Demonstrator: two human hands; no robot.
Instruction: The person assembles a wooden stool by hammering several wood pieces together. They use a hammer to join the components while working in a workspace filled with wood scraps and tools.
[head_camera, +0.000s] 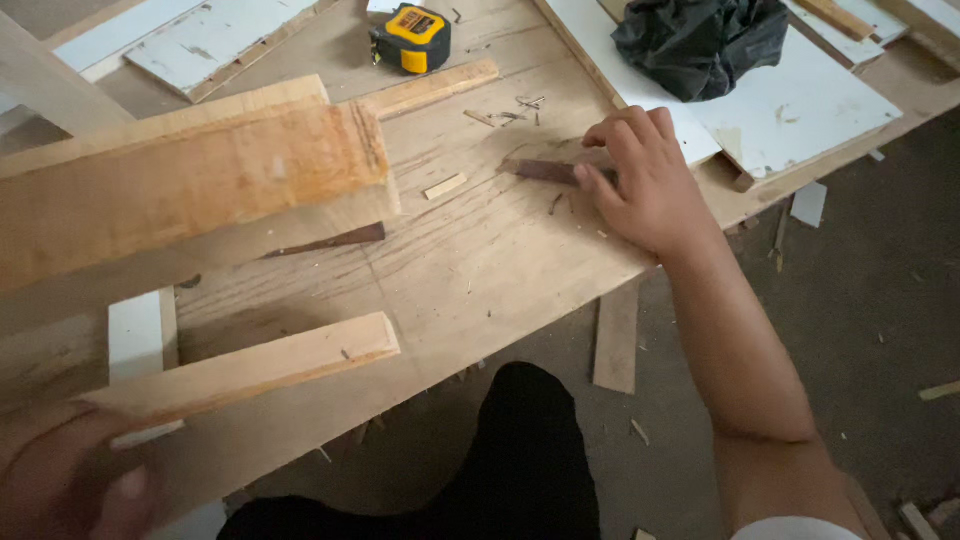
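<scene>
Right hand (640, 180): we rest our fingers on a thin dark strip (545, 171) lying on the plywood table (480, 270).
Left hand (70, 480): blurred; it seems to grip the wooden frame (200, 190).
Handling: the strip looks light and stiff; we would pinch its edges.

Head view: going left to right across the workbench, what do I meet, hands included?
Left hand at the near-left corner → wooden frame it grips → small light wood chip → dark flat strip → right hand resting on that strip → black plastic bag at the far right.
</scene>
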